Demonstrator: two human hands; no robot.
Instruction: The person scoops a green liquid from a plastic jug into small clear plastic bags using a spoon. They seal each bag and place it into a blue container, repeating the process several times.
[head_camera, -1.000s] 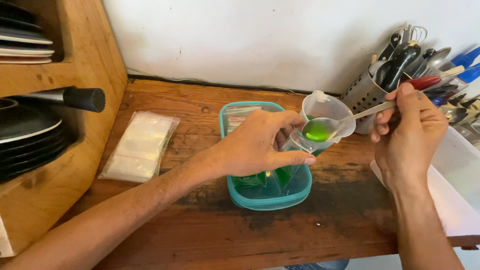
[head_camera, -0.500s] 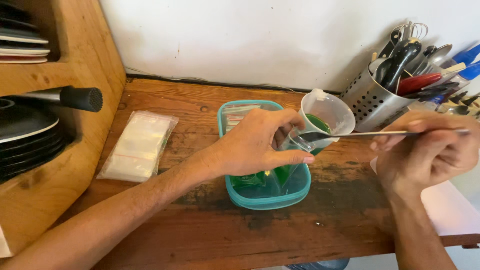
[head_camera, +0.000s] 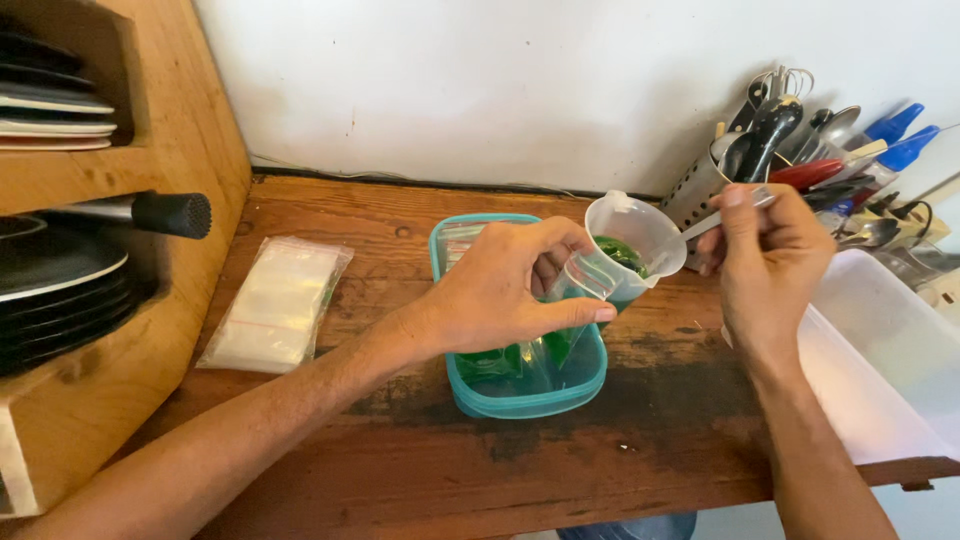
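Pinching a clear bag (head_camera: 575, 285), left hand (head_camera: 500, 290) hides its mouth.

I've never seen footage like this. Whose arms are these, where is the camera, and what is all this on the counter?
There is no machine here: these are a person's own two bare arms, filmed by a camera worn on the head and looking down.

The left hand pinches a small clear plastic bag open above a teal plastic tub, which holds more small bags with something green inside. The right hand holds a metal spoon whose tip dips into a clear measuring cup holding something green.

On the wooden counter lies a packet of empty clear bags. At the back right stands a metal holder of utensils, with a white bin beside it. On the left, wooden shelves hold plates.
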